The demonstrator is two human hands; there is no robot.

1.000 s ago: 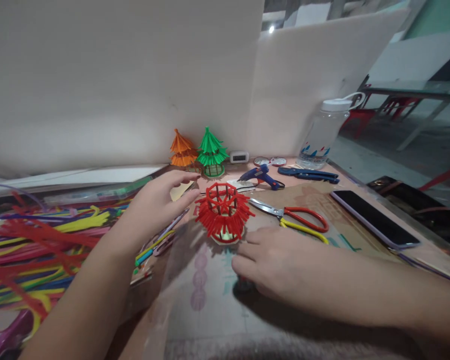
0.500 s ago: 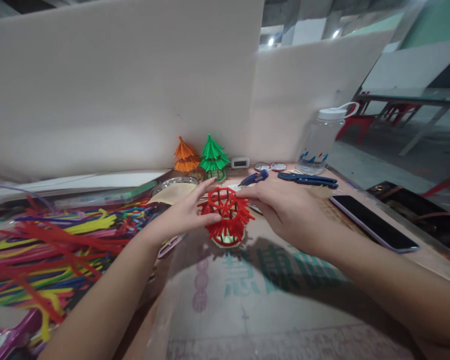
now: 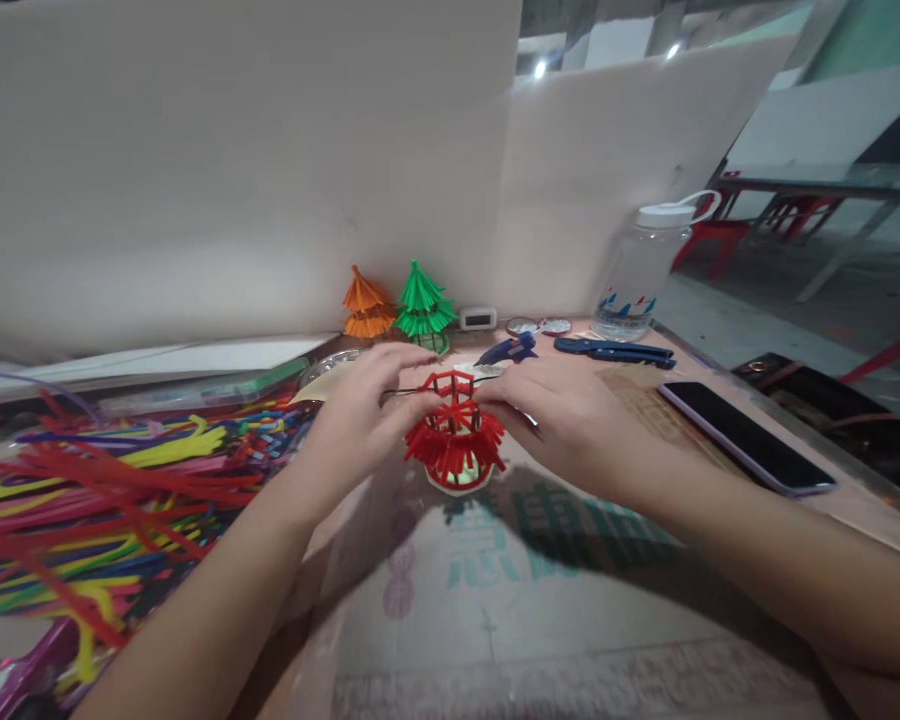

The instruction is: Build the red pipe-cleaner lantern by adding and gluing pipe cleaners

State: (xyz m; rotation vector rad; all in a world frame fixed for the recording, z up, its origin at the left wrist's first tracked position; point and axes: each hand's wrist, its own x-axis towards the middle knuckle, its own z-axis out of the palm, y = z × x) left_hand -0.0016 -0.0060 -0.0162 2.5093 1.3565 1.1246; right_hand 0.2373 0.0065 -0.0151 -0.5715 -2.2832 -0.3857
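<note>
A small red pavilion model (image 3: 456,455) made of fuzzy pipe cleaners stands upright on the covered tabletop. It has a fringed lower roof and an open frame on top. My left hand (image 3: 367,410) grips the upper frame from the left, thumb in front and fingers behind. From the right, my right hand (image 3: 551,400) closes its fingertips on the same frame; its fingertips are partly hidden. Behind the model stand a finished-looking orange pavilion (image 3: 367,305) and a green one (image 3: 424,305), both with pointed, layered roofs.
Loose coloured pipe cleaners (image 3: 120,480) pile up at the left. A blue glue gun (image 3: 508,348), dark blue pliers-like tool (image 3: 615,351), phone (image 3: 746,437) and water bottle (image 3: 630,275) lie or stand to the right. A pale panel (image 3: 255,180) rises behind.
My left hand has turned from a spread thumb and finger to a closer hold on the red frame. My right fingertips have come down nearer its upper part.
</note>
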